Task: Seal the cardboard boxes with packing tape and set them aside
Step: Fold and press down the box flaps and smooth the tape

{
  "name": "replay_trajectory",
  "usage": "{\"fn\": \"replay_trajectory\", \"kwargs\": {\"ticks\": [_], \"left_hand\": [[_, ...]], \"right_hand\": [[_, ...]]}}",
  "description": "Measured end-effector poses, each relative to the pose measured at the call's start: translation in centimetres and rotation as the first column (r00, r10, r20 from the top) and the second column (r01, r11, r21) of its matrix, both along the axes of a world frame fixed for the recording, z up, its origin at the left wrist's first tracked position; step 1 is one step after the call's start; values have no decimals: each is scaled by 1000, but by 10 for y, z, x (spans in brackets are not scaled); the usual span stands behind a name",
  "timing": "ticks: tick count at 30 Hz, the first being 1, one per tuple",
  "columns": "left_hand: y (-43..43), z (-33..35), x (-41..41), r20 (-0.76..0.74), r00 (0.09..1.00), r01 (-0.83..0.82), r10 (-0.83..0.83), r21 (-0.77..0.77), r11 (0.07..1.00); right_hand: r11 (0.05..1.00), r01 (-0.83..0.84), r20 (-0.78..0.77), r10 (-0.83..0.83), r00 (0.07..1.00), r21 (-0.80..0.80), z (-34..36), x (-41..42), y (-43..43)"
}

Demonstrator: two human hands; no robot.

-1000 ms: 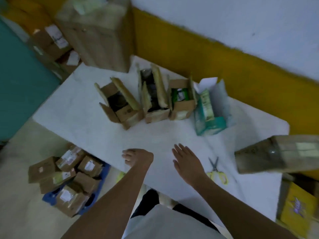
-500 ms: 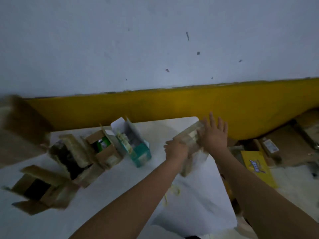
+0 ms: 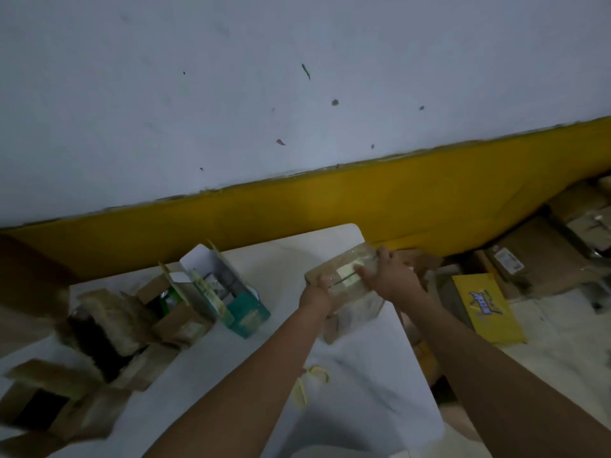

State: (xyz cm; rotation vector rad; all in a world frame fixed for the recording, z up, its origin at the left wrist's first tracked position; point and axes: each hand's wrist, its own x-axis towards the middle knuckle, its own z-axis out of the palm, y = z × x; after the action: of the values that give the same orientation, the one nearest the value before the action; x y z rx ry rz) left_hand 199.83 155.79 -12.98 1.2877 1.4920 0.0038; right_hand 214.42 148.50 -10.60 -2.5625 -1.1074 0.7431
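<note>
Little writing can be read here: the pale label [image 3: 350, 276] on top of the taped cardboard box [image 3: 358, 307] sits under glossy clear tape and its print is too blurred to make out. The yellow package [image 3: 486, 320] on the floor to the right carries blue and white lettering that is also too small to read, and the white sticker [image 3: 507, 261] on one of the brown floor boxes [image 3: 542, 252] is likewise illegible. The white table [image 3: 367, 385] stands against a pale wall [image 3: 297, 94] speckled with dark marks, with a mustard yellow band [image 3: 330, 206] along its base. On the table's left half three open cardboard boxes [image 3: 180, 320] stand in a row with their flaps up. A teal carton [image 3: 249, 314] with a raised white flap sits just beside the rightmost of them. The yellow handles of a pair of scissors [image 3: 307, 383] show near the table's front, between the forearms. The taped box is at the table's far right corner, held between both hands; whether its underside touches the tabletop cannot be told. The left hand [image 3: 315, 292] grips the box's near left end, fingers curled over the top edge. The right hand [image 3: 391, 276] clasps the far right end, its fingers wrapped over the far edge and the thumb lying across the top toward the label. Both arms reach forward, nearly straight.
</note>
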Motion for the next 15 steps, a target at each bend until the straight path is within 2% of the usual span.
{"fn": "replay_trajectory", "kwargs": {"ticks": [5, 7, 10, 12, 13, 14, 15], "left_hand": [[2, -4, -7, 91, 992, -85, 86, -10, 996], [11, -37, -9, 159, 977, -134, 141, -50, 990], [3, -25, -17, 168, 981, -83, 102, -115, 990], [-8, 4, -22, 101, 993, 56, -62, 57, 997], [-11, 11, -25, 4, 985, 167, -173, 228, 959], [-12, 13, -29, -111, 953, 302, -281, 401, 865], [-12, 16, -32, -238, 890, 456, -390, 524, 720]], "right_hand": [[998, 34, -84, -30, 996, 52, -11, -3, -7], [992, 77, -150, -61, 987, 104, -16, -8, -15], [982, 117, -202, -86, 976, 148, -23, -6, -24], [980, 114, -220, -77, 973, 165, -26, -5, -29], [979, 112, -225, -71, 972, 173, -25, -5, -32], [976, 109, -221, -66, 973, 187, -28, -6, -34], [975, 109, -206, -68, 976, 193, -31, -5, -36]]}}
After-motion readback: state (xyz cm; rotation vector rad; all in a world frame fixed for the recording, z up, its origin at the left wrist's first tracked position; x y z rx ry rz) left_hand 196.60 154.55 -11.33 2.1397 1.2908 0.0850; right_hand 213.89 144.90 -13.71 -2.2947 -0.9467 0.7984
